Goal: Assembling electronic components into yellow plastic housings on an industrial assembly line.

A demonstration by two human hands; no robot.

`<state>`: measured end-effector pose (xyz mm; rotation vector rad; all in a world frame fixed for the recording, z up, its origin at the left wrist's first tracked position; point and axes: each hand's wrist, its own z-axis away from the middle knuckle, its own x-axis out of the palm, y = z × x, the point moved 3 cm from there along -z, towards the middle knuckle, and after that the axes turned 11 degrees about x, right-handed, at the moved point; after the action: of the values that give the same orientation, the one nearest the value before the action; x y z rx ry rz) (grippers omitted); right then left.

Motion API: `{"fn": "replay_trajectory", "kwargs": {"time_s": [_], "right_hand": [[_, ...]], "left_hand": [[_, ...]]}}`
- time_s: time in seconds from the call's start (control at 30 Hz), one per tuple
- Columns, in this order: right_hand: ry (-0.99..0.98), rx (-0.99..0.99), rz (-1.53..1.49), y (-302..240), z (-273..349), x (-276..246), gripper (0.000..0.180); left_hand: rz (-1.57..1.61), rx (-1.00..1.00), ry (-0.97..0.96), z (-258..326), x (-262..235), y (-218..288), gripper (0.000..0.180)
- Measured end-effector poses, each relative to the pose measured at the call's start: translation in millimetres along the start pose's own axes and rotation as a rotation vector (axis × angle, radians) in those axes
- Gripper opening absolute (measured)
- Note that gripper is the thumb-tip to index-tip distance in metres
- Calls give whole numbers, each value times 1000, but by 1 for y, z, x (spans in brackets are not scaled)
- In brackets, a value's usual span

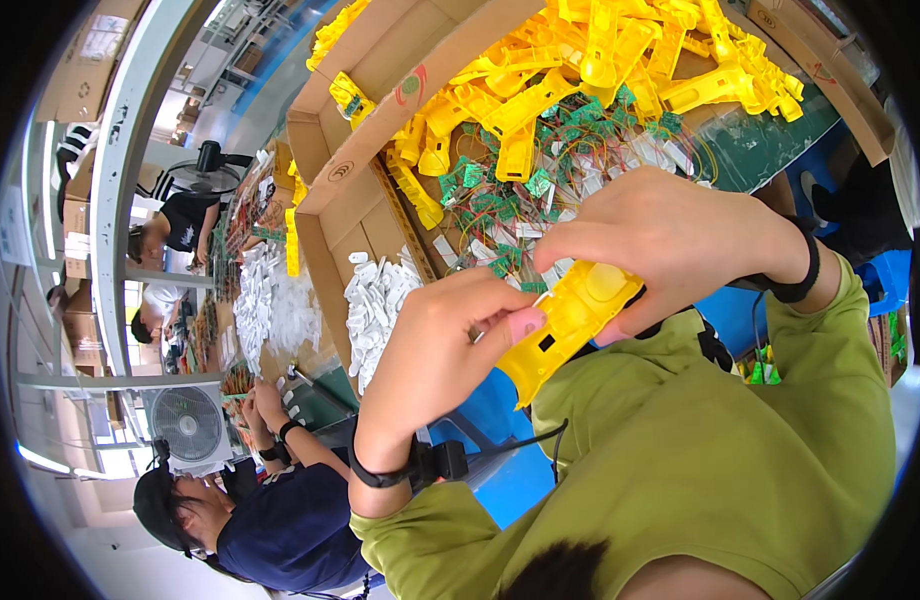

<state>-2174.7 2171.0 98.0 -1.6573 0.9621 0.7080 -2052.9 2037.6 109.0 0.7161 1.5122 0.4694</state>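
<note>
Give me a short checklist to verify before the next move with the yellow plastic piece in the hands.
1. Left hand grips the yellow plastic shell: ok.
2. Right hand holds the shell's upper end: ok.
3. Shell is lifted off the table, over the lap: ok.
4. Small green circuit boards with wires lie near on the table: ok.
5. Board already fitted inside the shell: cannot tell.
6. More yellow shells are piled in the cardboard box: ok.

Smooth, glossy yellow plastic shell (572,322); matt brown cardboard box (352,205); soft matt green cloth sleeve (680,450).
</note>
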Motion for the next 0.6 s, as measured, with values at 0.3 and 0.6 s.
{"fn": "replay_trajectory", "kwargs": {"time_s": [0.3, 0.6], "right_hand": [[-341, 27, -234, 6, 19, 49, 59], [296, 843, 486, 218, 80, 15, 16]], "left_hand": [[536, -120, -263, 27, 84, -49, 41], [860, -218, 135, 38, 119, -84, 41]]}}
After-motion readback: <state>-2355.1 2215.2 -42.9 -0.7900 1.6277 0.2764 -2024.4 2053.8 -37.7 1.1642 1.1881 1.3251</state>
